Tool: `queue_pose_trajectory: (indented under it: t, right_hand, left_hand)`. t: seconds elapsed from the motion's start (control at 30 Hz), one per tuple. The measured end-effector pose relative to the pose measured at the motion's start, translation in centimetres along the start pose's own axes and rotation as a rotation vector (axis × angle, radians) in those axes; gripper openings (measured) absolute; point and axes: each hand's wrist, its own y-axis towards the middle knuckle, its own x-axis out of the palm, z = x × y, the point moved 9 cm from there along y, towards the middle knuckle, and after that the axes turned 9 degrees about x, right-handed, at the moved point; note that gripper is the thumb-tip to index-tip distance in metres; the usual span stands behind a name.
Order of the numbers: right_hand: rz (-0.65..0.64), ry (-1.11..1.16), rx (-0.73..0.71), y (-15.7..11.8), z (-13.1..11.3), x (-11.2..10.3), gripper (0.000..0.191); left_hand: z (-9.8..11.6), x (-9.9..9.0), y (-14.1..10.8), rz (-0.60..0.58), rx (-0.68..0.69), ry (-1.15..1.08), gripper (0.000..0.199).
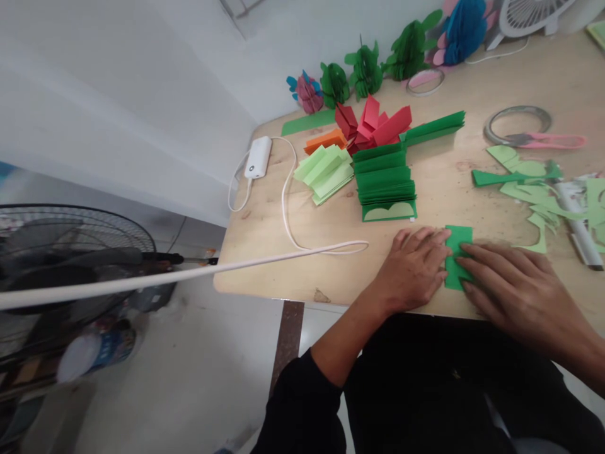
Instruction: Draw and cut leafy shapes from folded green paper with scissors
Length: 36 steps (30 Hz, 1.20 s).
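Note:
A small green paper piece (457, 260) lies flat on the wooden table near its front edge. My left hand (416, 261) rests at the paper's left side, fingers slightly bent and fingertips touching its edge. From the right, my right hand (515, 277) lies over the paper with its fingers stretched out and tips on its surface. Neither hand is closed around anything. Just beyond my left hand is a pleated green paper stack (385, 176), with a light green scalloped piece (390, 212) on its front panel.
Folded light green paper (326, 173), red folded papers (371, 123) and a green folded strip (435, 129) lie farther back. Pink-handled scissors (553, 140), a tape roll (517, 123), paper scraps (529, 189) and a marker (581, 233) are right. A white cable (288, 189) crosses the left side.

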Motion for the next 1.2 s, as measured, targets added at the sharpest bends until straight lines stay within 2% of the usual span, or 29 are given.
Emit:
queue_pose_trajectory:
  t: [0.27, 0.87, 1.2]
  right_hand:
    - [0.012, -0.043, -0.029, 0.14, -0.32, -0.18, 0.039]
    - [0.0, -0.026, -0.013, 0.22, -0.4, -0.17, 0.055]
    - [0.02, -0.034, -0.025, 0.1, -0.41, -0.17, 0.044]
  left_hand:
    - [0.0, 0.03, 0.08, -0.012, -0.008, 0.0, 0.04]
    - [0.09, -0.12, 0.09, -0.027, -0.012, -0.012, 0.04]
    - [0.02, -0.08, -0.14, 0.007, -0.007, -0.036, 0.04]
